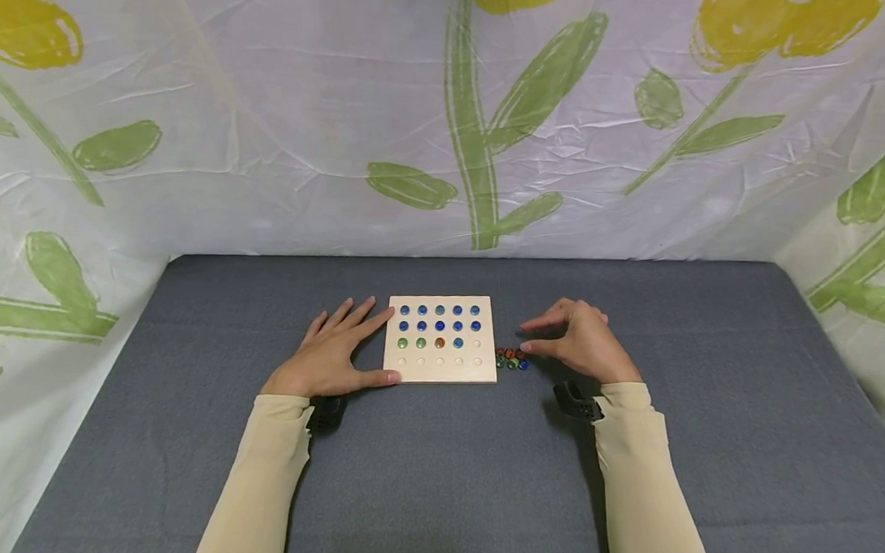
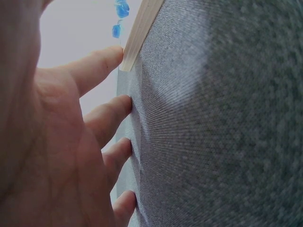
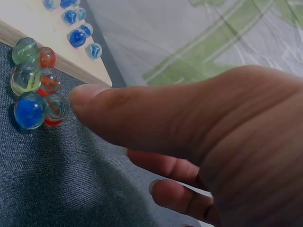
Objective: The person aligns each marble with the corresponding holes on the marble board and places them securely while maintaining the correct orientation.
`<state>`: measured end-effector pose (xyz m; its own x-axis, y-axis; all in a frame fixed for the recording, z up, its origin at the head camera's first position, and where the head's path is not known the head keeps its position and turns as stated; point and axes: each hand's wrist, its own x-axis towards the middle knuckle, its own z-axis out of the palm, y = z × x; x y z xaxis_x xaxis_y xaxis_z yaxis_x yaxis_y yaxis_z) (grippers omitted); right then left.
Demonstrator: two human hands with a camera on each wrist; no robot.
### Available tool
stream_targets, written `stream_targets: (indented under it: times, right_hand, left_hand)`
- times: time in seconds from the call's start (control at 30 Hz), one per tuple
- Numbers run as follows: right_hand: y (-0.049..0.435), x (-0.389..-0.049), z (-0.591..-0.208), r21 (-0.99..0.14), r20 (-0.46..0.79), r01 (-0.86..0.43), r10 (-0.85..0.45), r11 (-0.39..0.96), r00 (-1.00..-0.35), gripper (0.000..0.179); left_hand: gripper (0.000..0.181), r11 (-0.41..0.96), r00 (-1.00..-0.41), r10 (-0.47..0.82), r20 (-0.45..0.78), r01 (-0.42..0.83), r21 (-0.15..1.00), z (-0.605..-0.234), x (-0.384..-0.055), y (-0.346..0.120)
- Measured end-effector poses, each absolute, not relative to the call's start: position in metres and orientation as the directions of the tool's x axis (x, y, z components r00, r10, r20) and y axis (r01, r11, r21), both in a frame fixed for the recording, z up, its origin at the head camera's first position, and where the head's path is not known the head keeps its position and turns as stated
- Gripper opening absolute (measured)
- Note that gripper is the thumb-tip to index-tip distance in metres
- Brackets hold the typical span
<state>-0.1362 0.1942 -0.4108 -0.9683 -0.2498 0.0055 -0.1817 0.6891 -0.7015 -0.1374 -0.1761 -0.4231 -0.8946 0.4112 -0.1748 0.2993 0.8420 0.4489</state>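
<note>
A pale wooden board [image 1: 447, 372] with rows of round hollows lies on the table. Blue marbles [image 1: 440, 326] fill its two far rows. In the third row are two green marbles [image 1: 412, 343], an orange-brown marble [image 1: 439, 343] and a blue one, with a bare hollow at the right end; the near row is bare. My left hand [image 1: 334, 353] is spread along the board's left side, thumb and index finger touching its edge. Beside the right edge, loose marbles [image 3: 30, 111] in red, green and blue cluster together. At them is my right hand [image 1: 584, 340], thumb and index finger apart, holding nothing visible.
Dark grey cloth [image 1: 438, 477] covers the table. Behind it and at both sides hangs a white curtain [image 1: 292, 134] printed with yellow flowers and green leaves. A black wrist device [image 1: 577, 401] sits at the right sleeve, another at the left.
</note>
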Motion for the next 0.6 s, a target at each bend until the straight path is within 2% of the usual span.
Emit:
stream_targets:
  times: [0.6]
  right_hand:
    - [0.1912, -0.1374, -0.4144, -0.681, 0.011, -0.214, -0.282, 0.7, -0.959, 0.023]
  left_hand:
    - [0.104, 0.845, -0.895, 0.408, -0.181, 0.296, 0.445, -0.424, -0.1378, -0.1759]
